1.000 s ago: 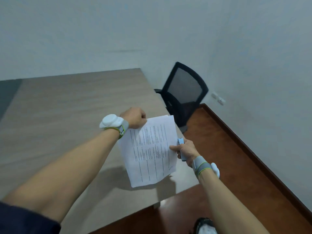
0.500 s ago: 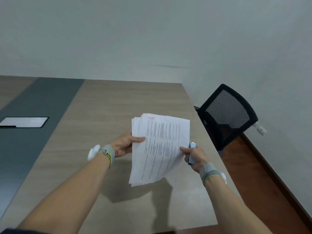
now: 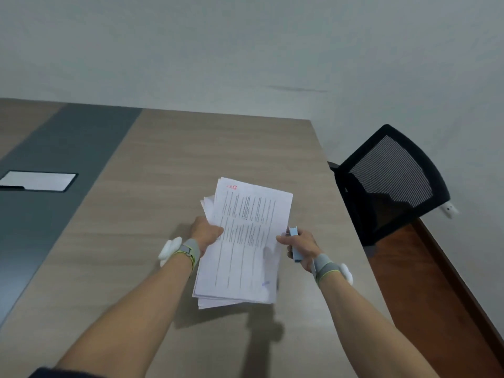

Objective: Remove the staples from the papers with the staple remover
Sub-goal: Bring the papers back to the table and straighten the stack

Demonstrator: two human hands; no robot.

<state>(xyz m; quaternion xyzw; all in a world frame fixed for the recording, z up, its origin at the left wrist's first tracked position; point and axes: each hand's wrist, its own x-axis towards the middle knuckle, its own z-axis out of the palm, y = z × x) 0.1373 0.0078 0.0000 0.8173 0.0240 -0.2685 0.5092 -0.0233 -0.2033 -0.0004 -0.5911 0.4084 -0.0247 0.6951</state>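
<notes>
Stapled white printed papers [image 3: 245,241]: a thin sheaf, being held in the air above the near right part of the wood-grain table [image 3: 191,159], between both hands.

Left hand [image 3: 205,232] is gripping the sheaf's left edge about midway, thumb on top, fingers hidden behind. Right hand [image 3: 300,245] is doing double duty: thumb and fingertips are pinching the sheaf's right edge while the palm is wrapping the small pale-blue staple remover [image 3: 294,241], whose tip is poking up past the knuckles. Can't tell how its jaws stand.

Handling, my read: light, floppy, no stiffness of its own. The near end is sagging and the sheets are fanning apart at the far left corner. It tears easily around a staple, so it probably wants laying flat on the table, pinned with the left hand beside the staple and worked with the remover in the right. No staple is resolving at this size; the red logo sits at the far edge, so that's probably the top and the likely staple end, but that's a guess.

Outward: white sensor pucks on grey wristbands are sitting on both wrists. Black mesh office chair [image 3: 387,181] is standing right of the table, well apart.

Containers: only a rectangular recessed cable box [image 3: 38,181] with a pale lid, set in the table's grey strip, far left. Lid is closed, contents hidden.
</notes>
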